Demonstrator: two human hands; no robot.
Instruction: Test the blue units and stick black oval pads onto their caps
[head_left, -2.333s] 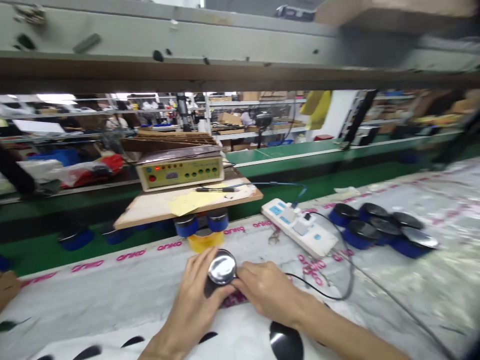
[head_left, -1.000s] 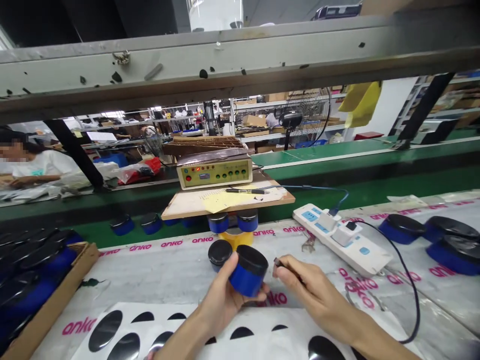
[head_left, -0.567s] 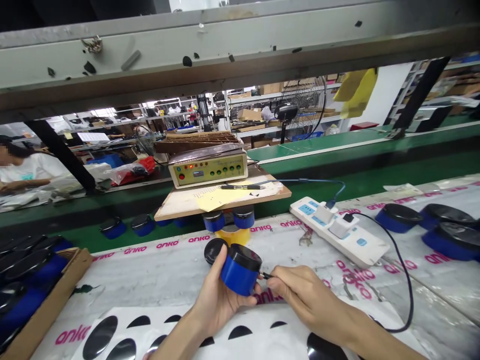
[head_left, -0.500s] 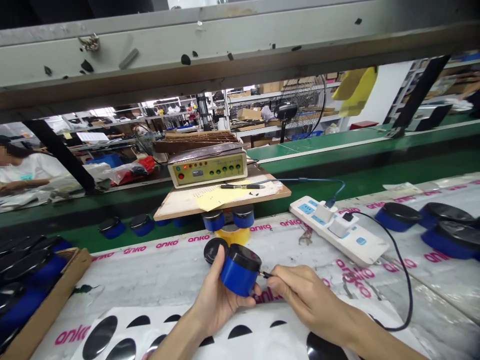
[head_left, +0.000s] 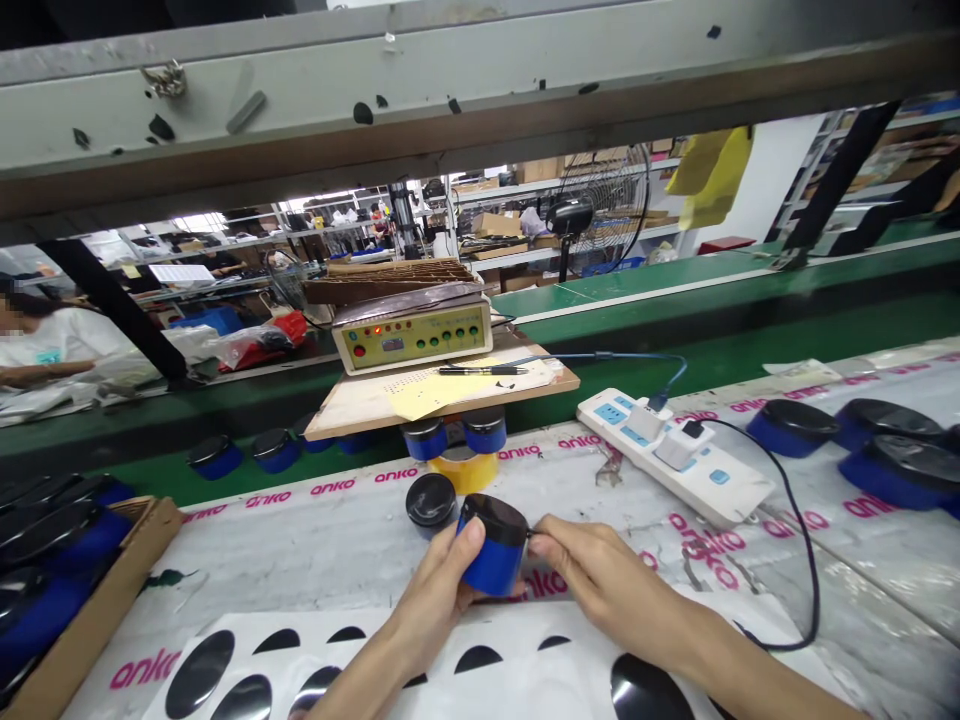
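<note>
Jar [head_left: 492, 553] sits gripped between both hands [head_left: 517, 580].

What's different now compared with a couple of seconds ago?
The left hand picked up the blue puck, shiny face turned away; the right hand brought the black cable's plug to its side. The power strip stayed put.

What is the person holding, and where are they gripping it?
The left hand grips a blue puck by its side wall; the right hand pinches a black cable's plug against it.
</note>
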